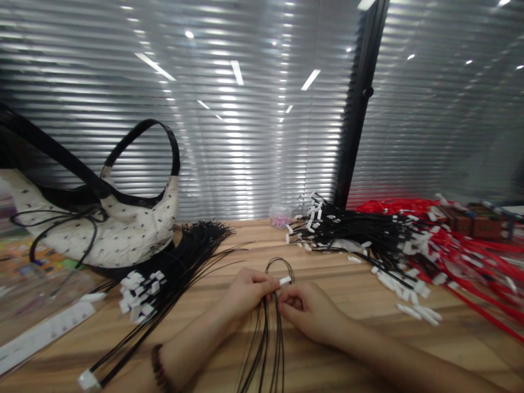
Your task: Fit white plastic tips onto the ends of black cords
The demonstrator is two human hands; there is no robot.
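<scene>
In the middle of the table, my left hand (pixel 250 287) pinches a small white plastic tag (pixel 285 280) and the black cords (pixel 265 338) beside it. The cords rise into a thin loop (pixel 279 260) beyond my fingers, and their loose strands trail towards me. My right hand (pixel 305 307) is just right of the tag, fingertips curled together against the cords. What lies between those fingertips is too small to make out. A beaded bracelet (pixel 159 367) is on my left wrist.
A bundle of black cords (pixel 192 248) with white tags lies to the left, beside a spotted white bag (pixel 135 229). On the right are a heap of black cords (pixel 360 226), red cords (pixel 478 262) and loose white tags (pixel 420 313). A small clear container (pixel 280 217) stands near the blinds.
</scene>
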